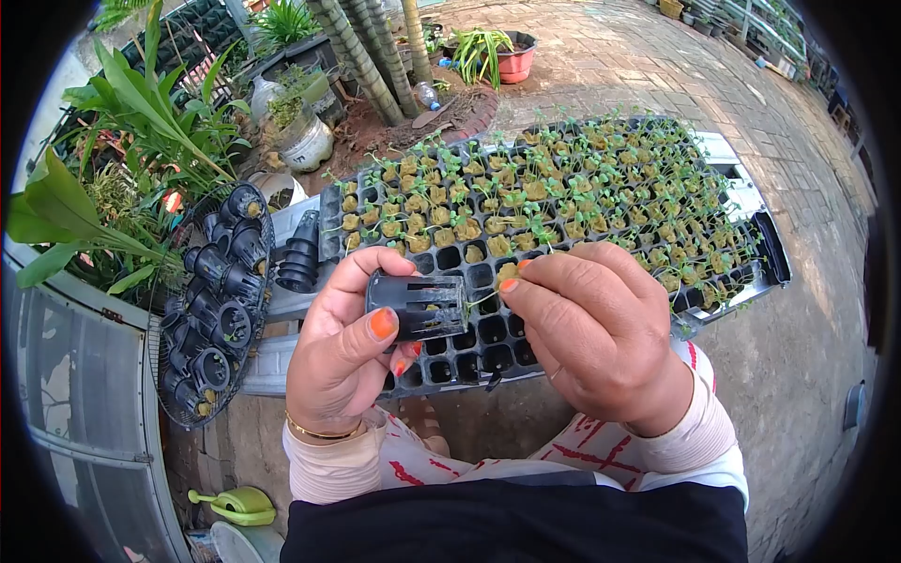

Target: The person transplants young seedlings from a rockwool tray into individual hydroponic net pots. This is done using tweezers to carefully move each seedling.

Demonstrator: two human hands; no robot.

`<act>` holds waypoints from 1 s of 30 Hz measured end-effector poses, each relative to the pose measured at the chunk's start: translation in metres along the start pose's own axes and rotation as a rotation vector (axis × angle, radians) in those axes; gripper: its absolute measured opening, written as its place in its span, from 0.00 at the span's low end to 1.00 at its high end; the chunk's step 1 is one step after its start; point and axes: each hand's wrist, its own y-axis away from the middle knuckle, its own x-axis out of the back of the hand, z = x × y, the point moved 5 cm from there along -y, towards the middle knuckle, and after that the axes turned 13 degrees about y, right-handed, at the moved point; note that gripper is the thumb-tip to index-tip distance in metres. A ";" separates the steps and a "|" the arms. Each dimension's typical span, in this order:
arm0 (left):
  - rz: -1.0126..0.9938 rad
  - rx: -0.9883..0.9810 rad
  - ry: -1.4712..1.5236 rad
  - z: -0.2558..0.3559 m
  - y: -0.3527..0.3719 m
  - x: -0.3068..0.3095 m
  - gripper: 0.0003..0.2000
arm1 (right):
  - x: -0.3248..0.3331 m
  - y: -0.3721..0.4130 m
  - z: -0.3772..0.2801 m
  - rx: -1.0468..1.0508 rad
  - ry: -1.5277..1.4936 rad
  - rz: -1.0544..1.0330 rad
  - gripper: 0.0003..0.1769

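Observation:
My left hand (347,342) grips a black slotted net pot (427,305) on its side, thumb in front and fingers behind. Its slotted end points right, toward my right hand (596,324). Between the right thumb and forefinger is a pinched seedling plug (508,273), a small yellowish-brown lump with a thin pale stem reaching to the pot's end. Part of the plug is covered by the fingertips. Below both hands lies a black seedling tray (441,372), its near cells showing dark holes and its farther cells filled with sprouting plugs (535,188).
A wire basket (161,394) full of black net pots stands at the left, beside a stack of nested pots (298,258). Leafy plants (122,159) lean in behind it. A green watering can (235,505) sits on the ground, lower left. Farther back is a red planter (516,61).

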 end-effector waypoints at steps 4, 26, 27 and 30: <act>0.049 0.003 -0.030 -0.002 0.002 -0.007 0.22 | 0.000 0.000 -0.002 -0.004 -0.007 0.005 0.15; 0.078 0.013 -0.049 -0.009 0.001 -0.008 0.21 | -0.010 -0.002 0.003 -0.266 -0.461 -0.153 0.14; 0.080 0.016 -0.034 -0.009 0.001 -0.008 0.21 | -0.011 -0.003 0.004 -0.333 -0.492 -0.160 0.13; 0.067 0.026 -0.008 -0.010 0.001 -0.007 0.21 | -0.011 -0.002 0.007 -0.454 -0.554 -0.207 0.11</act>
